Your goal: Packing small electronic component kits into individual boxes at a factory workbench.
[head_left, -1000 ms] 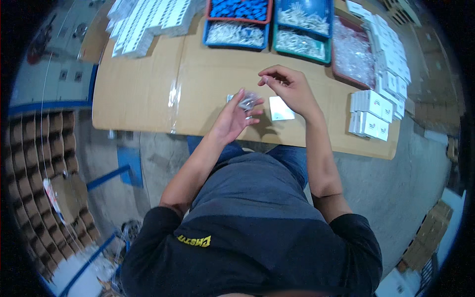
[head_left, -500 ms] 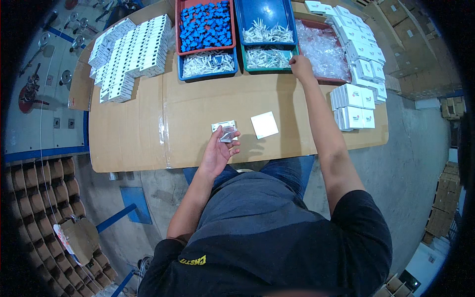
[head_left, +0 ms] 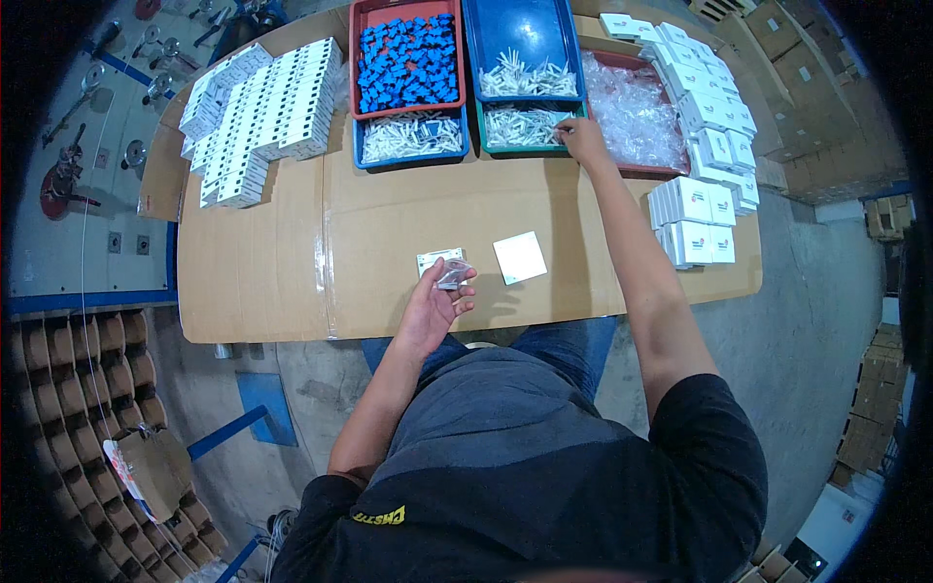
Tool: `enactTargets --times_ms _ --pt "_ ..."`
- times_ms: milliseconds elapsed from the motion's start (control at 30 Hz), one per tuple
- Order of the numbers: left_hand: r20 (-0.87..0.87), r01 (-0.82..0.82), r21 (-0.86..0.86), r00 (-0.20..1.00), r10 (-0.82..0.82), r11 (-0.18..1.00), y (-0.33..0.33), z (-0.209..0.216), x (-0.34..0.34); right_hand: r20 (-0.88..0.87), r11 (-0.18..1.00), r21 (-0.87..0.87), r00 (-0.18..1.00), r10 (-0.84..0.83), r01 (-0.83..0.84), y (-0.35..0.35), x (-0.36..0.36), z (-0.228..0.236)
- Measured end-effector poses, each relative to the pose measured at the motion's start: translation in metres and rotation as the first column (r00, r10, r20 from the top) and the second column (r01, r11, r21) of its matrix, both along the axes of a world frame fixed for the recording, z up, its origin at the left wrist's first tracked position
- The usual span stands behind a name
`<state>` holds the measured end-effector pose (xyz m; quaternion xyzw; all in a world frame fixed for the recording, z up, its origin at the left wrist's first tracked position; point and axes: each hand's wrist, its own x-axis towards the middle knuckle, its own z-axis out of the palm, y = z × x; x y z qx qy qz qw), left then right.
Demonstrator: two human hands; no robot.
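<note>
My left hand (head_left: 429, 316) pinches a small clear plastic bag (head_left: 453, 273) above the near part of the table. Partly behind that bag lies a white plate-like piece (head_left: 429, 259) with small dark marks along its edge. A plain white square plate (head_left: 520, 257) rests flat just to the right. My right hand (head_left: 586, 143) reaches out to the right end of a green tray (head_left: 525, 151), which holds many small white plastic pieces (head_left: 515, 124). Its fingers are closed together; whatever is between them is too small to make out.
Blue parts fill a red tray (head_left: 360, 105) over a blue tray (head_left: 408, 164) of white pieces. Another blue tray (head_left: 520, 34) overlaps the green one. Clear bags (head_left: 632, 97) fill a reddish tray. Stacked white boxes (head_left: 262, 117) stand left, more white boxes (head_left: 692, 204) right.
My right hand has shifted slightly left and nearer, from the green tray's corner toward its white pieces. My left hand keeps the clear bag in nearly the same place.
</note>
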<state>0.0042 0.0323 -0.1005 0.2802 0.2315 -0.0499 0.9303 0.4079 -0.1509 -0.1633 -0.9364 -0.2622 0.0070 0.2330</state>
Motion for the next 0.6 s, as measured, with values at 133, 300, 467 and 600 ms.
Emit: enactTargets --times_ms 133,300,467,600 --pt "-0.016 -0.006 -0.001 1.0 0.006 1.0 0.002 -0.002 0.001 -0.019 0.987 0.16 1.0 -0.012 0.014 -0.008 0.0 -0.003" --pt "0.02 0.01 -0.044 1.0 -0.009 0.999 0.003 -0.001 0.005 0.026 0.964 0.251 0.994 -0.104 0.094 -0.012 0.0 -0.011" --pt "0.002 -0.051 -0.108 0.999 0.051 0.993 -0.003 0.016 0.01 -0.129 0.908 0.381 0.982 -0.137 0.176 -0.014 -0.021 0.005" --pt "0.064 -0.084 -0.173 0.993 0.096 0.981 -0.001 0.006 0.007 -0.537 0.746 0.617 0.827 0.165 0.252 0.0 -0.09 0.052"
